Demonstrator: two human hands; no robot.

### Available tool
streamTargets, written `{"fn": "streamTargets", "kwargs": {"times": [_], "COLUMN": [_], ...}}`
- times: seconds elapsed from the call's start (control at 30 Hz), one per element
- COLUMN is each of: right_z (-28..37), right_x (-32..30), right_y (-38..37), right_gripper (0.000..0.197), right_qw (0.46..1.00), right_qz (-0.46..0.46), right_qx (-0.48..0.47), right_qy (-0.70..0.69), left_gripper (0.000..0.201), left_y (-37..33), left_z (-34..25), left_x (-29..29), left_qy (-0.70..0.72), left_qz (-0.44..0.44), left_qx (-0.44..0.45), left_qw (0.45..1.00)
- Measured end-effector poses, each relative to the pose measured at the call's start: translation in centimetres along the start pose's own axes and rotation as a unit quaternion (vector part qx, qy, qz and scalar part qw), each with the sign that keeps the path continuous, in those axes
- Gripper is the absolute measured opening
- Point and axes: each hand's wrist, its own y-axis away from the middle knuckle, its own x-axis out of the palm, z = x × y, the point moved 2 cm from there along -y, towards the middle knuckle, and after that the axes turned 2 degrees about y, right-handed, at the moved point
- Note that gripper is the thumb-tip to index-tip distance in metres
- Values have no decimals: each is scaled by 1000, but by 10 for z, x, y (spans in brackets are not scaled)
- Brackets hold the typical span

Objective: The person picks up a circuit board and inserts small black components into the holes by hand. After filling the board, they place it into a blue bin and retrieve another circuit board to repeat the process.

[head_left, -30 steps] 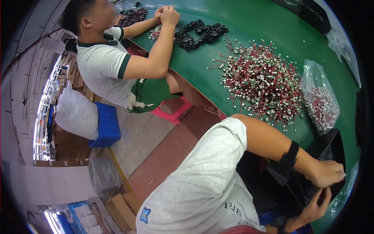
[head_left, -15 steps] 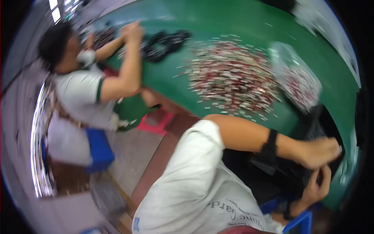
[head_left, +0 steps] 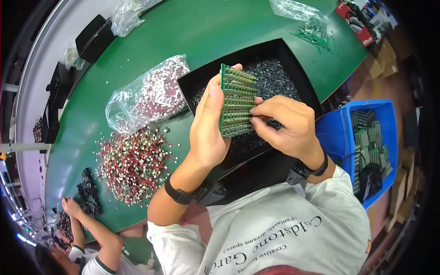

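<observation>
My left hand point(head_left: 208, 123) is closed round the edge of a green circuit board panel point(head_left: 236, 103), held tilted up. Rows of thin metallic pins or leads stick out from the panel's face. My right hand point(head_left: 291, 126) has thumb and forefinger pinched together at the panel's right side; whatever lies between those fingertips is too small to make out. Below both hands lies a black tray point(head_left: 247, 55) holding a spread of small dark components point(head_left: 272, 80).
Left of the tray are a clear bag point(head_left: 158, 89) of small white-and-red parts and a loose heap of red-wired connectors point(head_left: 133, 167). A blue bin point(head_left: 330, 128) with stacked green boards stands at right. Green strips point(head_left: 314, 36) lie far right. A co-worker's arm point(head_left: 98, 229) is lower left.
The view has swung to the right, bringing the tray and blue bin fully into sight. Both hands have come up above the tray, and the circuit board panel now shows in my left hand.
</observation>
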Motion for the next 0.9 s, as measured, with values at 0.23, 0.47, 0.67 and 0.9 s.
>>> {"fn": "streamTargets", "kwargs": {"times": [0.23,0.47,0.67,0.9], "right_z": [-1,-5,-2,-6], "right_x": [0,2,-1,-2], "right_y": [-1,-1,-3,-2], "right_gripper": [20,25,24,21], "right_qw": [999,999,999,999], "right_qz": [6,-4,3,-22], "right_qx": [29,-12,-12,8], "right_qy": [-40,-36,-35,-49], "left_gripper": [61,61,59,63], "left_y": [2,1,1,-2], "left_z": [-1,0,0,-2], "left_x": [-2,-3,-1,-2], "left_qy": [1,-6,-29,39], "left_qz": [-7,-27,-25,-9], "left_qx": [3,17,15,-15], "left_qw": [1000,999,999,999]}}
